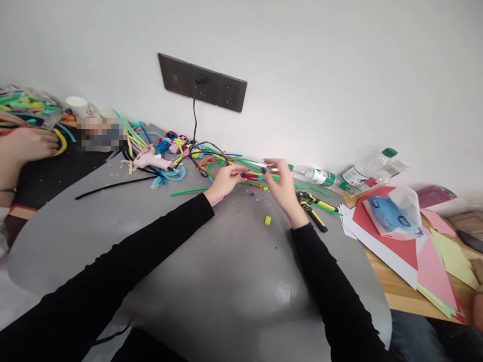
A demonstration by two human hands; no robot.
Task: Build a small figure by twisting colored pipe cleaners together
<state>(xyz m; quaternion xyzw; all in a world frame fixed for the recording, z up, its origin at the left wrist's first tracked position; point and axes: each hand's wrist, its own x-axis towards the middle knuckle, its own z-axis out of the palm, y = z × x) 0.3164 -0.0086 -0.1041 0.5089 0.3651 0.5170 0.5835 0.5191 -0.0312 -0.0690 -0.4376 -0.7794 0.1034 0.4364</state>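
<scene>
Over a grey counter [234, 281], the left hand [223, 185] has its grip pinched on a dark red strip [252, 176], which points out towards 3 o'clock from the fingers. The right hand [282, 187] is just beside the strip, also at 3 o'clock from the left hand; its grip is released, with thumb and forefinger parted.

Green fuzzy stems [188, 192] run around and beneath both hands. From the right hand, pliers with yellow-and-black handles [315, 217] lie at 4 o'clock, a small yellow piece [267, 220] near 7 o'clock, and a labelled clear bottle [320, 177] close to 3 o'clock. Farther out, between 3 and 4 o'clock, a blue tissue pack [390, 211] rests on coloured paper sheets [439, 266].

From the left hand, a pink glue gun [153, 160] lies between 9 and 10 o'clock, with light blue stems [175, 174] beside it and a black stem [113, 188] at 9 o'clock. Near 12 o'clock, a dark socket panel [232, 93] is fixed to the wall [320, 60], and a black cord [194, 118] hangs from its plug. Well apart, towards 10 o'clock, 1 other person's hand [32, 146] is near a curved yellow stem [61, 142].
</scene>
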